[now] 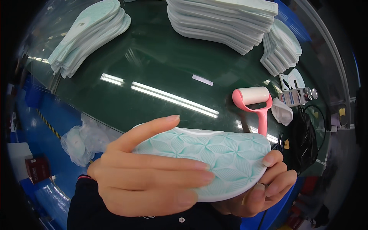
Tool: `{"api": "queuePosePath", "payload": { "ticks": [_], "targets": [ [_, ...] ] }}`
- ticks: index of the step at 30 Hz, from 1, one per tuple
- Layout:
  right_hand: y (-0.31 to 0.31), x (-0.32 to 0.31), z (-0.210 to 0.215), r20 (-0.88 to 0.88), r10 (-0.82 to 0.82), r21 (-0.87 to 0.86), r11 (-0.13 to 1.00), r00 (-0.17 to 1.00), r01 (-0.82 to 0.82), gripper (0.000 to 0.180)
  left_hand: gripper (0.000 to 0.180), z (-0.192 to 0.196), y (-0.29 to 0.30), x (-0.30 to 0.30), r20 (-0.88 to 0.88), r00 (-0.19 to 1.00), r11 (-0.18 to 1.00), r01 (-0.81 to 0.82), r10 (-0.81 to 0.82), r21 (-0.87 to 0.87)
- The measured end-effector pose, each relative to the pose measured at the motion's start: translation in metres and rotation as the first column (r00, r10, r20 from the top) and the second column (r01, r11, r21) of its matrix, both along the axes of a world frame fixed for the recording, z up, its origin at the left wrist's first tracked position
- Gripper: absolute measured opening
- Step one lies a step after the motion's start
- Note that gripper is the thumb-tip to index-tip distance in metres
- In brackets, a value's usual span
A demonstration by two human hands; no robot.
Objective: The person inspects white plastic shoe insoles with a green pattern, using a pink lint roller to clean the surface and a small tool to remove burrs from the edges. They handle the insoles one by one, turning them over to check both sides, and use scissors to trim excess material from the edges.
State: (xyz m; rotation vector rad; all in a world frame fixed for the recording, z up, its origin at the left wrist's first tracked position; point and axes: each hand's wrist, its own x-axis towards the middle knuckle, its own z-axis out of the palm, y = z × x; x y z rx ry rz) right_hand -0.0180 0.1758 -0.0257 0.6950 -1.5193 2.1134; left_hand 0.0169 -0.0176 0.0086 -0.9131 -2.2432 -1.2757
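Found the leaf-patterned piece (237, 159) at the near side of the counter (153, 69), gripped at its right end by the right hand (264, 188). Noted the left hand (142, 172) laid wide across its face; cannot tell whether pressing or merely touching. Recorded a pink-handled roller (262, 120) beyond, toward the right, plus a pale pad stack (88, 38) at far left.
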Motion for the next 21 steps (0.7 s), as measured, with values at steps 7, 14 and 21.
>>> {"api": "queuePosePath", "payload": {
  "ticks": [7, 14, 21],
  "targets": [
    [-0.004, 0.002, -0.002, 0.073, -0.084, -0.104, 0.990, 0.994, 0.092, 0.027, 0.034, 0.010, 0.006, -0.002, 0.100, 0.994, 0.998, -0.033, 0.038, -0.047],
    [-0.008, 0.000, 0.000, 0.070, -0.093, -0.116, 0.988, 0.993, 0.100, 0.027, 0.030, 0.001, 0.008, 0.002, 0.057, 0.993, 0.995, -0.102, 0.102, 0.010],
    [-0.014, 0.004, 0.007, -0.052, 0.034, 0.042, 0.999, 0.998, -0.032, 0.028, 0.003, -0.005, 0.011, 0.000, -0.017, 0.988, 0.982, -0.157, 0.156, -0.101]
  ]
}}
